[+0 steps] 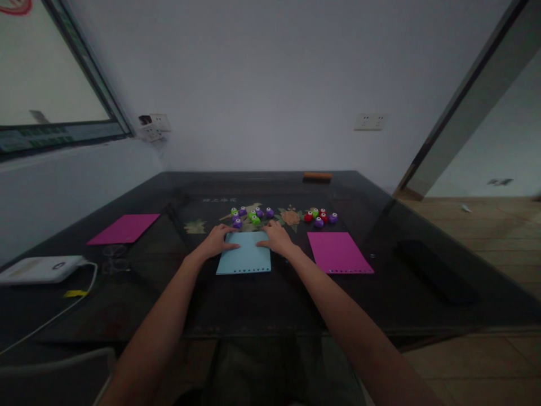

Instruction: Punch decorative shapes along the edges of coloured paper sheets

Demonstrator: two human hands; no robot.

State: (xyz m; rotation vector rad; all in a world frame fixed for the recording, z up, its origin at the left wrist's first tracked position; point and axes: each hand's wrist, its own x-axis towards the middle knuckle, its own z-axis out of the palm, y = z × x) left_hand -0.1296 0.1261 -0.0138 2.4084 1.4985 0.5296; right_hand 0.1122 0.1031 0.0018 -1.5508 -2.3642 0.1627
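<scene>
A light blue sheet (244,259) with punched holes along its near edge lies on the dark table in front of me. My left hand (215,239) rests at its far left corner, thumb on the paper and fingers reaching past the far edge. At the far right corner my right hand (276,238) lies the same way, thumb and fingers spread apart. Just beyond the hands sits a loose group of small purple and green balls with eye-like white spots, among them a green ball (256,220) and a purple ball (269,212).
Right of the blue sheet lies a magenta sheet (338,252), with red, purple and green balls (319,223) behind it. Another magenta sheet (124,229), eyeglasses (116,259) and a white device (42,269) with a cable are left. A brown bar (318,177) lies near the wall.
</scene>
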